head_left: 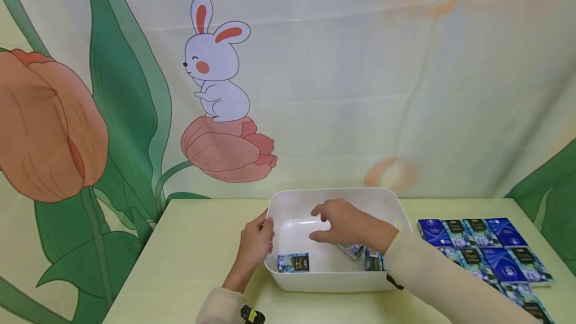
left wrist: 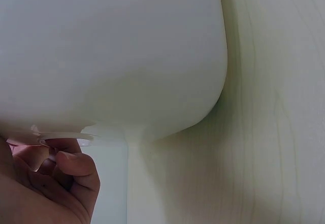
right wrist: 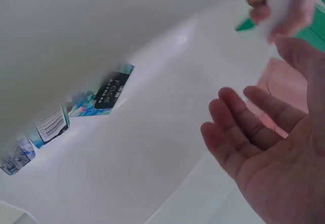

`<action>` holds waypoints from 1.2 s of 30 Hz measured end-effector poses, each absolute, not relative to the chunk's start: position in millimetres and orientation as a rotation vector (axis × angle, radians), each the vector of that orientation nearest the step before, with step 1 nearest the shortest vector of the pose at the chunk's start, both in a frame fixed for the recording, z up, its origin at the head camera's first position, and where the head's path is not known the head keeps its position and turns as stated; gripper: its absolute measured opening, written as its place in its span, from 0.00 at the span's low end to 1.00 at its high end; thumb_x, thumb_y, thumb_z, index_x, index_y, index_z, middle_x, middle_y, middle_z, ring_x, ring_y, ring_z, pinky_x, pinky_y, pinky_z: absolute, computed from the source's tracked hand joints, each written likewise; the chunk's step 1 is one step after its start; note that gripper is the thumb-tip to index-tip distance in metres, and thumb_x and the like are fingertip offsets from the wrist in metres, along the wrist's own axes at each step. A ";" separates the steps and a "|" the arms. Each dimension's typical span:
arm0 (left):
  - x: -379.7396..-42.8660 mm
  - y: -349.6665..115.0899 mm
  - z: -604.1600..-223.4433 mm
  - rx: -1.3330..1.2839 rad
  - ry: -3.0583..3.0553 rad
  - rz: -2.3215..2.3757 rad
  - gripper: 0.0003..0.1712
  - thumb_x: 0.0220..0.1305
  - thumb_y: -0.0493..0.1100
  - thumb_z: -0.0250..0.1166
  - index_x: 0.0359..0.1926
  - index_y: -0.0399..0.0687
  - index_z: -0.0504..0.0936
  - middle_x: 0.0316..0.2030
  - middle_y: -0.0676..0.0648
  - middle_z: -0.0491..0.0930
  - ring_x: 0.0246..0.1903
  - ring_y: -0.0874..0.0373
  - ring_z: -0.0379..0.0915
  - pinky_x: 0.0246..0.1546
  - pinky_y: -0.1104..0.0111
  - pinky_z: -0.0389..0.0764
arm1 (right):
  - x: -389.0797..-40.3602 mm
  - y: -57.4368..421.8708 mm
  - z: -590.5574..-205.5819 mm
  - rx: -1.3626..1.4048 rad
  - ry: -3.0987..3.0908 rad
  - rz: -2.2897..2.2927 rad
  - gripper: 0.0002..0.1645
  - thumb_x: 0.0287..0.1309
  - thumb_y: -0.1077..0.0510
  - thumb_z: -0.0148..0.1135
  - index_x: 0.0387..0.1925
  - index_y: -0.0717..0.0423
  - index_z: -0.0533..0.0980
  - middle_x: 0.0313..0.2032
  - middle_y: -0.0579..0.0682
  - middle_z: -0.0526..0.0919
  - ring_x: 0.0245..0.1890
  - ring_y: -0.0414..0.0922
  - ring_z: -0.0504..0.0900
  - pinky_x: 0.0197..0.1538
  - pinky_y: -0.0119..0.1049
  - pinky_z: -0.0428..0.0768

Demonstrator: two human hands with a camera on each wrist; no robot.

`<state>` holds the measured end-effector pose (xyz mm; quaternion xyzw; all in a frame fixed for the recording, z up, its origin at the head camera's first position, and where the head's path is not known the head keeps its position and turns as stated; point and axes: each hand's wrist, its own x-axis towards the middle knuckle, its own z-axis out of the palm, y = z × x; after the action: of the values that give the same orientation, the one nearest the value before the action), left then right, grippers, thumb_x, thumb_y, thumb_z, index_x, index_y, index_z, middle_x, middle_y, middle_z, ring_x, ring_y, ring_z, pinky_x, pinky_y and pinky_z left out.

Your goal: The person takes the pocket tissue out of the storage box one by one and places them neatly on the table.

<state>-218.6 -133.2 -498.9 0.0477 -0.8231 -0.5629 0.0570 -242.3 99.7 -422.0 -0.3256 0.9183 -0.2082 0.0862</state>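
Note:
A white plastic bin [head_left: 333,282] stands on the table. My left hand [head_left: 257,241] grips its left end, fingers curled at the rim; the left wrist view shows them at a handle opening. Over the inside of the bin hangs my right hand [head_left: 345,223], fingers loosely bent and thumb apart, nothing between them. Inside, a flower-printed packet [head_left: 293,263], like a pocket tissue pack, leans at the front left. Two more packets, one [head_left: 353,250] lying tilted and one [head_left: 373,260] at the front right, are partly hidden by the right arm.
To the right of the bin, several blue and flower-printed packets [head_left: 504,264] lie in close rows on the pale table [head_left: 180,264]. The right forearm covers some of them. A curtain [head_left: 324,89] printed with a rabbit and tulips hangs behind the table.

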 end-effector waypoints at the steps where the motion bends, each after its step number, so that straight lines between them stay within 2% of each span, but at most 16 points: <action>1: -218.8 -133.3 -498.6 0.142 -2.496 -1.708 0.25 0.78 0.45 0.51 0.71 0.45 0.72 0.20 0.48 0.71 0.13 0.58 0.65 0.17 0.68 0.72 | -244.3 96.0 -423.1 -0.997 2.715 -0.600 0.31 0.60 0.46 0.71 0.58 0.62 0.79 0.43 0.54 0.83 0.44 0.50 0.80 0.49 0.45 0.79; 11: -219.3 -136.7 -496.0 0.159 -2.493 -1.704 0.25 0.78 0.45 0.51 0.71 0.44 0.72 0.20 0.48 0.70 0.13 0.59 0.65 0.16 0.69 0.71 | -244.5 58.9 -436.5 -1.192 2.590 -0.094 0.32 0.53 0.44 0.75 0.55 0.57 0.81 0.47 0.49 0.85 0.48 0.44 0.81 0.56 0.38 0.78; 16: -218.3 -138.3 -498.1 0.150 -2.494 -1.716 0.25 0.78 0.45 0.51 0.71 0.45 0.72 0.19 0.48 0.69 0.12 0.59 0.65 0.16 0.68 0.71 | -238.5 39.5 -434.7 -1.264 2.559 0.151 0.31 0.52 0.42 0.76 0.54 0.53 0.82 0.42 0.43 0.84 0.40 0.38 0.80 0.52 0.33 0.79; 22: -217.4 -136.8 -501.6 0.117 -2.479 -1.727 0.25 0.78 0.44 0.51 0.71 0.44 0.73 0.19 0.49 0.70 0.12 0.60 0.65 0.16 0.68 0.71 | -233.3 22.3 -449.2 -1.277 2.515 0.365 0.21 0.51 0.43 0.77 0.42 0.47 0.81 0.29 0.39 0.78 0.28 0.36 0.74 0.39 0.31 0.77; 30: -216.3 -135.2 -499.7 0.119 -2.469 -1.726 0.25 0.77 0.43 0.51 0.70 0.43 0.73 0.18 0.50 0.69 0.11 0.61 0.65 0.15 0.69 0.70 | -232.0 8.3 -459.5 -1.239 2.462 0.381 0.16 0.55 0.52 0.75 0.44 0.47 0.81 0.30 0.41 0.77 0.28 0.39 0.73 0.40 0.32 0.77; 36: -218.0 -134.4 -500.1 0.123 -2.445 -1.747 0.24 0.77 0.44 0.52 0.69 0.46 0.75 0.17 0.50 0.70 0.12 0.62 0.65 0.15 0.70 0.70 | -233.0 4.2 -460.5 -1.287 2.462 0.432 0.17 0.54 0.51 0.77 0.44 0.48 0.81 0.31 0.41 0.78 0.29 0.38 0.73 0.39 0.30 0.76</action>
<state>-218.0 -134.4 -500.1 0.0408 -0.8111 -0.5796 0.0668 -233.0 4.2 -460.5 -0.4514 0.8639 0.1515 0.1644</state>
